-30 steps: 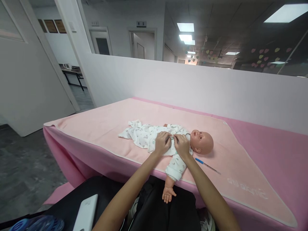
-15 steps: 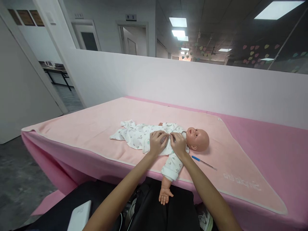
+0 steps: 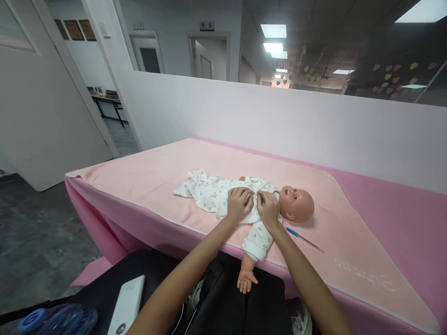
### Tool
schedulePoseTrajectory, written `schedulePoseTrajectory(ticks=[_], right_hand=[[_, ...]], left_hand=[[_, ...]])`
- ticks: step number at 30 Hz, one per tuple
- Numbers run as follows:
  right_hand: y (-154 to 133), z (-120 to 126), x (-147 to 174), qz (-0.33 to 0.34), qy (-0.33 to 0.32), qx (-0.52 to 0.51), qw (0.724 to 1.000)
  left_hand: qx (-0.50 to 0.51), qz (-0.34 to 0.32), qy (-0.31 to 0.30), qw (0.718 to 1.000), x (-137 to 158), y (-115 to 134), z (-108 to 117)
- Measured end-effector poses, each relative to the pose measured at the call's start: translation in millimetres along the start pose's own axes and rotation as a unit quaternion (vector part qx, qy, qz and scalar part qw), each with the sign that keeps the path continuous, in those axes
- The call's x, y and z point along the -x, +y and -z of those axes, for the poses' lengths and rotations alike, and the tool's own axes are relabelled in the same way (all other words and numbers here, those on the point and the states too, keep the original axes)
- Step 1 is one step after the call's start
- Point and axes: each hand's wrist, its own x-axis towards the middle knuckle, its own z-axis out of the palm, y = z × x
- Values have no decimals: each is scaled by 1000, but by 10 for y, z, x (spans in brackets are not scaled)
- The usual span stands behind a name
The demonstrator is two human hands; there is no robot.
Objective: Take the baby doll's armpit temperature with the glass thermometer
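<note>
A baby doll (image 3: 296, 204) lies on its back, head to the right, one bare arm hanging over the table's near edge. It wears a white printed shirt (image 3: 258, 239) and matching trousers (image 3: 206, 194). At the chest, my left hand (image 3: 239, 204) is closed, thumb and fingers pinching the shirt front. Close beside it, nearer the doll's head, my right hand (image 3: 268, 209) pinches the shirt front too. A narrow gap separates the fingertips; the small detail between them is hard to make out.
A blue-handled tool with a thin metal shaft (image 3: 304, 239) lies near the doll's head on the pink mat (image 3: 349, 232). A low white wall (image 3: 279, 121) runs behind the table. By my lap are a white power bank (image 3: 127, 302) and a plastic bottle (image 3: 63, 318).
The view has turned slightly left, so the scene sits further right and the bottle shows. My hands stay at the doll's chest, with their fingertips slightly further apart.
</note>
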Motion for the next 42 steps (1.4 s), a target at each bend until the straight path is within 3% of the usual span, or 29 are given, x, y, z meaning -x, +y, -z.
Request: schedulePoseTrajectory(ticks=[3, 6, 9, 13, 17, 29, 34, 42], right_hand=[[11, 5, -7, -10, 13, 19, 1000], [8, 27, -14, -17, 28, 61, 998], [-38, 48, -30, 25, 19, 79, 996], [-149, 7, -90, 100, -56, 40, 993], [-217, -109, -159, 101, -108, 46, 988], [-273, -148, -101, 56, -118, -15, 991], [-288, -132, -89, 54, -94, -32, 994], [-277, -149, -81, 72, -74, -27, 994]], left_hand=[[7, 4, 6, 1000, -5, -8, 19], [0, 52, 63, 997, -17, -78, 59], [-7, 105, 108, 989, -23, -185, 123], [3, 61, -2, 998, -10, -297, 218], [-9, 12, -67, 998, 7, -353, 274], [3, 125, 62, 990, 34, -411, 301], [-8, 92, 68, 993, 68, -375, 311], [-22, 28, 28, 999, 89, -276, 316]])
